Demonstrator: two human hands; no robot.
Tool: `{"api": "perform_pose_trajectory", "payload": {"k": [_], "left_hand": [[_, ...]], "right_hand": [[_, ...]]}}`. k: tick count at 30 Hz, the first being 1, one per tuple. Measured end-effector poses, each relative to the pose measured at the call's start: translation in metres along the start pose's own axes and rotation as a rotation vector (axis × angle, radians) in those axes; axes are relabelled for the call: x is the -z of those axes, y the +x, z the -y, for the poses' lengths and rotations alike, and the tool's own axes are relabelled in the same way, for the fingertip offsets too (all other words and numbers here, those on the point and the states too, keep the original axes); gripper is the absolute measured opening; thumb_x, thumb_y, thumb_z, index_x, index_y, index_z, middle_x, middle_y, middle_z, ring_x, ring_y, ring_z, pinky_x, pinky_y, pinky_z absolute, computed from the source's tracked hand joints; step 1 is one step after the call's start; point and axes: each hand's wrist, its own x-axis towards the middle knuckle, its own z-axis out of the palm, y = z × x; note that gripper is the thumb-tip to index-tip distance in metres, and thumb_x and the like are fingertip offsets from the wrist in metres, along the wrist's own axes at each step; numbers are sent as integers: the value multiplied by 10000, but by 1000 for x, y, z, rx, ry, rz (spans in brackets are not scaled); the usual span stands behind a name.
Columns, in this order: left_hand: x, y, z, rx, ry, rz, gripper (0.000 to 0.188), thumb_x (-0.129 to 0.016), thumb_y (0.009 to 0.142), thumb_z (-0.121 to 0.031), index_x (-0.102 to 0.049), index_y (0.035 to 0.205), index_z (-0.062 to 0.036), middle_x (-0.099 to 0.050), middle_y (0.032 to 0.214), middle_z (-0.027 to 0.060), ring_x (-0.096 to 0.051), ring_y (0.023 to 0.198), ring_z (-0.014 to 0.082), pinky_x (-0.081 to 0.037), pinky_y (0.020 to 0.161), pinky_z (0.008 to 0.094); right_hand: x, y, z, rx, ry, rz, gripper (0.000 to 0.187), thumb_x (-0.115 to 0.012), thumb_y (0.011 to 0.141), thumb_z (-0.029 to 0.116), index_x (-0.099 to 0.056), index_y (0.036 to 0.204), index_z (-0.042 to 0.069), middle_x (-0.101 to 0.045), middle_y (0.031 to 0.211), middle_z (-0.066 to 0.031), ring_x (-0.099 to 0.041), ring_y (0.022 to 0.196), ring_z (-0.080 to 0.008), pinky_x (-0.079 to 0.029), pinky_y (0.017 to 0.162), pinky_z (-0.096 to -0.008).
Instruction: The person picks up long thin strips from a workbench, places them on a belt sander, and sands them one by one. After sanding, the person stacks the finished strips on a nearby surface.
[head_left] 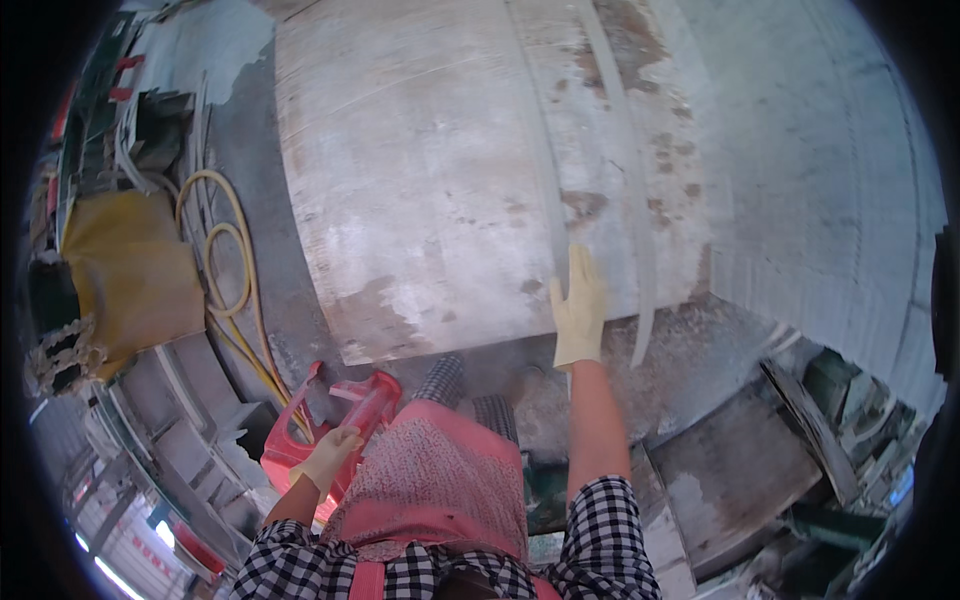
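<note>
My left hand (332,458), in a pale yellow glove, is closed on a red plastic stool (285,455) beside my left leg. My right hand (580,310), gloved alike, reaches forward with fingers stretched out and thumb apart. It is over the near edge of a large whitish, dusty board (420,180). A thin pale strip (543,150) runs along the board and passes beneath or beside that hand; whether the palm presses on it I cannot tell. Farther right, a second pale strip (625,150) lies lengthwise and hangs past the near edge.
Many stacked pale strips or sheets (830,170) stand at the right. A coiled yellow hose (245,270) lies on the left floor, near a mustard-coloured sheet (135,270). At lower right is a brown board (735,475) among scraps. My pink apron (435,480) covers my lap.
</note>
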Motion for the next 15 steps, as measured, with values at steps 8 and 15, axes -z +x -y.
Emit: {"api": "perform_pose_trajectory", "payload": {"k": [8,15], "left_hand": [[-8,-2,21,-187,49,65,309,-588,999,-233,-595,1212,-10,-658,1091,58,-625,1050,149,-489,953,305],[-23,-23,-6,-416,220,45,271,-595,959,-227,-638,1127,-18,-648,971,17,-607,918,112,-484,829,261]], "right_hand": [[50,-240,-31,-525,318,266,478,-641,892,206,-572,1319,3,-609,1307,-229,-575,1220,-379,-457,1019,-418],[65,-467,-111,-555,290,406,340,-521,905,295,-616,1017,-12,-640,963,-218,-633,926,-327,-475,813,-430]]}}
